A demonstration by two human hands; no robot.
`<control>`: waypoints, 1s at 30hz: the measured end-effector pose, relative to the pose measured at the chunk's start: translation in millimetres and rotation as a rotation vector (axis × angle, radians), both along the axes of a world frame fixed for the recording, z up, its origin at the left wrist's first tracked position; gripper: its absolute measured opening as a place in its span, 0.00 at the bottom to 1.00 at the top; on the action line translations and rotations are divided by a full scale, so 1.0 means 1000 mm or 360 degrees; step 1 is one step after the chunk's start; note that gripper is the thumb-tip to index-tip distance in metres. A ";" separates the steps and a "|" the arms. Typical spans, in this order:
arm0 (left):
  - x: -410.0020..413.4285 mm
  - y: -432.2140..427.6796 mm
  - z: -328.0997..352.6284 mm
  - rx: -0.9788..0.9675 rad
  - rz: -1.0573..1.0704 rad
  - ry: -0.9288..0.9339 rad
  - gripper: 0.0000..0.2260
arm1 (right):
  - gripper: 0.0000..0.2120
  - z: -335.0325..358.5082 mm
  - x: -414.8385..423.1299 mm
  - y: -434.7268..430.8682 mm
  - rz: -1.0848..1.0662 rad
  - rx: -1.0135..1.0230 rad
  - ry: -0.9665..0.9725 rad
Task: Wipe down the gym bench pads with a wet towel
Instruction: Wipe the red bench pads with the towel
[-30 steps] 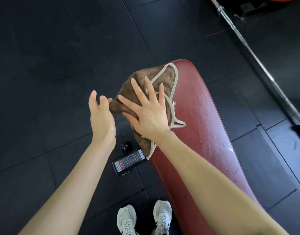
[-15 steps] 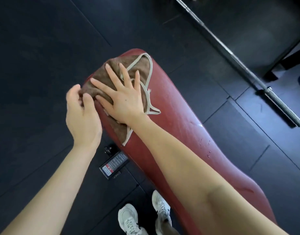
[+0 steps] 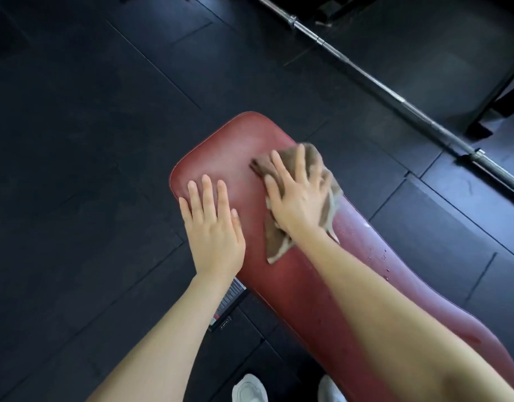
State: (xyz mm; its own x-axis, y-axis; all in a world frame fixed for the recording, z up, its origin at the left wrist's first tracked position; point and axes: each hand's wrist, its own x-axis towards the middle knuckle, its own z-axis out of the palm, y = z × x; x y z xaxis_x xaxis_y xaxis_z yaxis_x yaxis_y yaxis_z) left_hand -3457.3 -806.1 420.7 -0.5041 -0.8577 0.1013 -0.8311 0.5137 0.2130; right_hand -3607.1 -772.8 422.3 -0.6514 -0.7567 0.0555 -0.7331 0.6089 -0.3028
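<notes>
Rubber flooring of black tiles spreads beneath a long, dark-red vinyl bench pad, which runs from the near right to a rounded end at mid-scene. A steel barbell lies on the floor well apart, to the far right.

A person leans over the pad with both arms out. The left hand lies flat on bare vinyl near the pad's left edge, fingers straight and slightly apart, holding nothing. The right hand presses down with spread, straight fingers on a crumpled brown cloth towel with pale edging. The towel sits on the right side of the pad, close to its far end, and its bunched folds reach the right edge.

Small water droplets bead on the pad's right flank, nearer than the towel.

The risks look modest but real. The towel is pinned only by an open palm, not gripped, so a stroke carried further right could push it off the edge and onto the floor. Bunched as it is, it probably covers a narrow track and may leave strips unwiped. The bare left palm, bracing on slick vinyl, could skid if that patch is damp, and it may mark the surface it rests on. Droplets running off the flank could wet the rubber below, near the person's feet.
</notes>
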 end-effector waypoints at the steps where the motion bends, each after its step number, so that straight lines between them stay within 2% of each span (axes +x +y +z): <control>1: 0.000 -0.001 -0.003 -0.0047 -0.0001 -0.0039 0.23 | 0.24 0.008 -0.003 -0.036 0.0104 -0.0016 0.0017; 4: -0.002 -0.003 -0.006 -0.0104 0.0010 -0.0123 0.24 | 0.21 0.023 -0.012 -0.109 0.0359 0.0011 0.0028; 6: -0.003 -0.004 -0.005 -0.0109 0.0016 -0.0161 0.24 | 0.21 0.020 -0.019 -0.107 0.0454 0.0002 0.0042; 9: -0.003 -0.002 -0.002 -0.0118 -0.0006 -0.0236 0.23 | 0.22 0.002 -0.041 -0.041 0.0553 -0.0105 0.0071; 12: -0.006 0.001 0.007 -0.0063 0.0042 -0.0269 0.22 | 0.22 -0.016 -0.078 0.039 0.0561 -0.0130 -0.0146; 16: -0.018 0.026 0.017 -0.0056 0.0070 -0.0161 0.20 | 0.22 -0.031 -0.107 0.109 0.0666 -0.0054 -0.0336; 20: -0.025 0.091 0.007 -0.0055 -0.0151 -0.0072 0.18 | 0.25 -0.054 -0.105 0.182 0.0815 -0.0119 -0.0157; 23: -0.021 0.132 -0.006 0.0005 -0.0170 -0.0023 0.19 | 0.23 -0.072 -0.088 0.245 0.0810 -0.0124 0.0027; 27: -0.011 0.158 -0.013 0.0079 -0.0099 -0.0009 0.23 | 0.22 -0.088 -0.063 0.320 0.0784 -0.0128 0.0043; 30: -0.006 0.157 -0.010 0.0138 -0.0137 -0.0025 0.28 | 0.21 -0.090 -0.053 0.345 0.0708 -0.0091 0.0036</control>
State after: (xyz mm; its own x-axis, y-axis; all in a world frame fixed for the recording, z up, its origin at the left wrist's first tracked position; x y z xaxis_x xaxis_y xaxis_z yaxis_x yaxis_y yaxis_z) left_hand -3463.4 -648.9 410.8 -0.5771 -0.8164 0.0201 -0.7884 0.5634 0.2469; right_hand -3660.1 -428.0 332.7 -0.2615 -0.9583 0.1157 -0.9268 0.2157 -0.3076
